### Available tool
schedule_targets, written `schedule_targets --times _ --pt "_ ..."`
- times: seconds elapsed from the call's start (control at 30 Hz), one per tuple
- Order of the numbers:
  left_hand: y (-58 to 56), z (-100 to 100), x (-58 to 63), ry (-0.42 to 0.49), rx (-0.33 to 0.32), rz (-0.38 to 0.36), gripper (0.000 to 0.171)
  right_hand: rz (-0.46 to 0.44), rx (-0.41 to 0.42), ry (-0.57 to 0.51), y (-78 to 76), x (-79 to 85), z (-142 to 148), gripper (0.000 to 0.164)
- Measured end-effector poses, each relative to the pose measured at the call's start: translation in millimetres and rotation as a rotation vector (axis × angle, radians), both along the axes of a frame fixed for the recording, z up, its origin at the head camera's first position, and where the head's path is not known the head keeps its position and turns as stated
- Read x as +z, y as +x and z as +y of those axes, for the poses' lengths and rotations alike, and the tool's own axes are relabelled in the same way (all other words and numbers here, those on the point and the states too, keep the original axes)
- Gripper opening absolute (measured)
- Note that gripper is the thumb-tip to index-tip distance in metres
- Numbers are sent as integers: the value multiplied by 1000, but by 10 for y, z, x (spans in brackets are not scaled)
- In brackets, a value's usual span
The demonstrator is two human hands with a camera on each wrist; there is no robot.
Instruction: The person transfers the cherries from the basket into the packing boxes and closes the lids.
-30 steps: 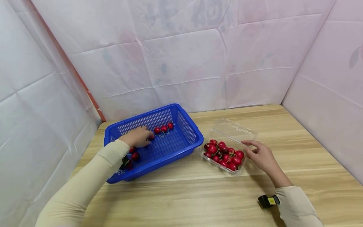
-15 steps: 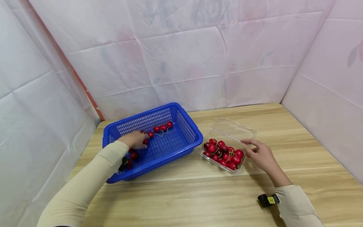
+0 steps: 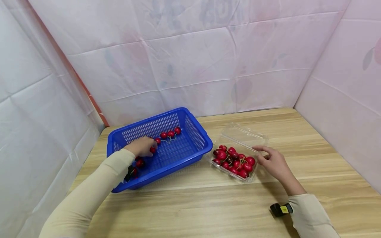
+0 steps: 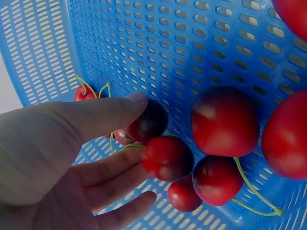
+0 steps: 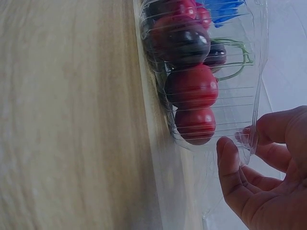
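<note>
My left hand [image 3: 143, 146] reaches into a blue basket [image 3: 166, 171]. In the left wrist view its thumb lies against a dark red cherry [image 4: 154, 122], with the fingers [image 4: 108, 167] opposite, lightly pinching it. A brighter cherry [image 4: 168, 158] overlaps the fingertips there. More cherries [image 3: 171, 134] with green stems lie along the basket's back and left sides. My right hand [image 3: 275, 163] pinches the corner rim of a clear plastic clamshell box [image 5: 252, 139] between thumb and fingers. Inside the box, red cherries [image 3: 234, 162] are piled; its lid [image 3: 245, 135] is folded back.
Basket and box stand side by side on a wood-grain table [image 3: 190, 211]. Pale printed cloth [image 3: 190, 59] hangs behind and at both sides. A black wrist device [image 3: 281, 210] is strapped by my right sleeve.
My left hand has drawn back left from a cherry near the basket's middle, which now shows uncovered, to one nearer its left side. The right hand stays at the box.
</note>
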State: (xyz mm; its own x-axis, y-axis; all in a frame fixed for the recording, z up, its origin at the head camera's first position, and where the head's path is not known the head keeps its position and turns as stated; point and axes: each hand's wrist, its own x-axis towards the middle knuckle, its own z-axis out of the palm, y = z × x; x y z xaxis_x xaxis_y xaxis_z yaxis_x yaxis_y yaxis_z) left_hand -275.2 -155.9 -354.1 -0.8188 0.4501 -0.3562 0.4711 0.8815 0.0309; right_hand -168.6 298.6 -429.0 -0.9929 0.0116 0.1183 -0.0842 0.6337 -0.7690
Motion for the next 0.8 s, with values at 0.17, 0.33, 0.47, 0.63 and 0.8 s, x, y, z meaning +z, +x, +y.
schedule_targets --times 0.17,0.33,0.47,0.63,0.8 --pt "-10 10 -23 13 5 16 24 9 4 0 -4 -10 -1 33" --pt "-22 5 -44 29 -8 26 20 10 3 2 -6 -20 -1 33" --pt "-21 7 -19 68 7 26 20 6 -2 7 -4 -12 3 33" --pt "-28 15 9 113 11 40 22 13 -1 9 -4 -12 10 33" --pt "-40 26 25 159 -29 100 26 23 -2 15 -12 -31 15 33"
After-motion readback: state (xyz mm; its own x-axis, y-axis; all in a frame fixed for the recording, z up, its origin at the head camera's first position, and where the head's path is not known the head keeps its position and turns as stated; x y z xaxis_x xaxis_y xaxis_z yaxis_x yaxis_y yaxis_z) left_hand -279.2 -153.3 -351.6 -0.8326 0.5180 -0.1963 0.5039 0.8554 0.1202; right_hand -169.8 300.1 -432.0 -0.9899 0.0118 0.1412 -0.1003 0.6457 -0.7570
